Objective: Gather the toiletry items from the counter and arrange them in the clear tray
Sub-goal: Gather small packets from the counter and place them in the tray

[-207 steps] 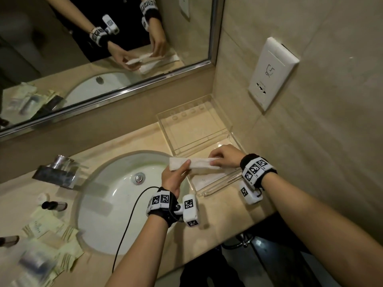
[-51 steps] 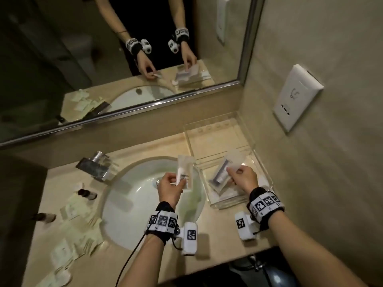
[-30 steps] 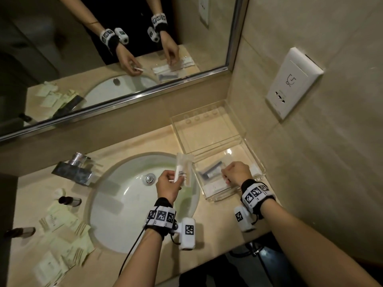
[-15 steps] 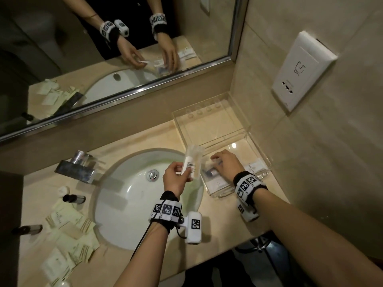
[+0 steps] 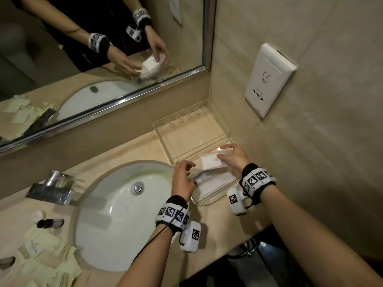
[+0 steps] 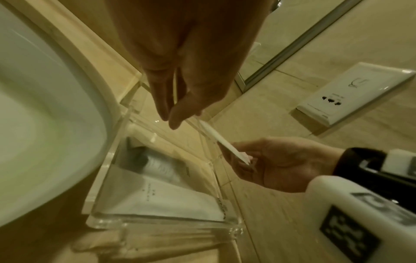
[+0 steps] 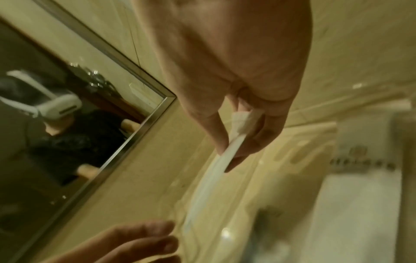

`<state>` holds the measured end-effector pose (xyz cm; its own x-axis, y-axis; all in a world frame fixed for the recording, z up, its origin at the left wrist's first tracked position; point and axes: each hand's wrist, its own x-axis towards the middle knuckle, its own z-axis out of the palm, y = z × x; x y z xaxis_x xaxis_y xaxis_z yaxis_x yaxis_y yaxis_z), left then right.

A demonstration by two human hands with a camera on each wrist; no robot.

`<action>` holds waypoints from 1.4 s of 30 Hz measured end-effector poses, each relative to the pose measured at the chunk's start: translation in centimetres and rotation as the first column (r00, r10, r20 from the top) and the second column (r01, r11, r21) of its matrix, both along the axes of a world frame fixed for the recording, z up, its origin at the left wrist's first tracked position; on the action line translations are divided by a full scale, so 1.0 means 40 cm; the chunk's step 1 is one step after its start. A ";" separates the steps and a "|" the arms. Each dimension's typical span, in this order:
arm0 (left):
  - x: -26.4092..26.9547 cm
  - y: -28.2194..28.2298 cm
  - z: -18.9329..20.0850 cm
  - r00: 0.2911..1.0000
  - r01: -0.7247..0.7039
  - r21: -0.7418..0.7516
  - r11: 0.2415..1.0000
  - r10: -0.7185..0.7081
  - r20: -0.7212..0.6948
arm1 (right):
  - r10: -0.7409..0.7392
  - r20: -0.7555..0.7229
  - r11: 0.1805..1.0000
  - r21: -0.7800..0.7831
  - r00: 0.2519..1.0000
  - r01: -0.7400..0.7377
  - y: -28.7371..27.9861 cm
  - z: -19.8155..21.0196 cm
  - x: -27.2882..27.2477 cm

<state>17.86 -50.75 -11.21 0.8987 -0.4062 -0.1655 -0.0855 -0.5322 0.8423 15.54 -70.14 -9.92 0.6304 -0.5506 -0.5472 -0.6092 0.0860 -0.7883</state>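
Note:
The clear tray [image 5: 215,198] stands on the counter in the corner, right of the sink. In its near compartment lie a dark-capped tube [image 5: 203,177] in clear wrap and a flat white packet [image 5: 215,184]. My right hand [image 5: 224,154] pinches another flat white packet [image 5: 210,162] by its right end, just above the tray. My left hand [image 5: 187,170] hovers at the tray's left wall, fingers relaxed and empty, close to the packet's free end. From the left wrist, the left hand [image 6: 173,113] hangs over the tray [image 6: 162,222] beside the packet [image 6: 220,140]. The right wrist view shows the pinch [image 7: 229,153].
The white sink basin [image 5: 116,214] fills the middle, with the faucet [image 5: 51,187] at its left. Several pale sachets [image 5: 45,257] and small dark-capped bottles [image 5: 50,223] lie on the far left counter. A wall socket [image 5: 269,79] is above the tray; the mirror runs behind.
Half a second ago my left hand held a clear-wrapped item and my right hand was down in the tray. Now the right holds a white packet above the tray and the left is empty.

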 end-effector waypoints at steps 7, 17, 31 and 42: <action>0.014 -0.021 -0.095 0.984 0.179 0.268 0.947 -0.178 -0.028 | 0.294 -0.228 0.921 -0.192 0.928 -0.339 -0.050 -0.076 0.002; 0.026 -0.024 -0.153 0.964 0.221 0.298 0.929 -0.255 0.080 | 0.470 -0.295 0.672 -0.491 0.832 -0.554 -0.022 -0.113 -0.014; 0.028 -0.016 -0.151 0.975 0.209 0.248 0.946 -0.222 0.026 | 0.435 -0.144 0.727 -0.526 0.889 -0.441 -0.010 -0.154 -0.040; 0.017 0.056 -0.072 0.991 0.070 0.192 0.979 -0.090 0.099 | 0.450 -0.071 0.731 -0.543 0.890 -0.413 -0.007 -0.083 -0.032</action>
<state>18.55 -48.49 -14.10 0.8813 -0.4480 -0.1506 -0.2177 -0.6676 0.7120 14.27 -70.43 -13.26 0.8939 -0.3995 -0.2035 -0.4260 -0.6153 -0.6633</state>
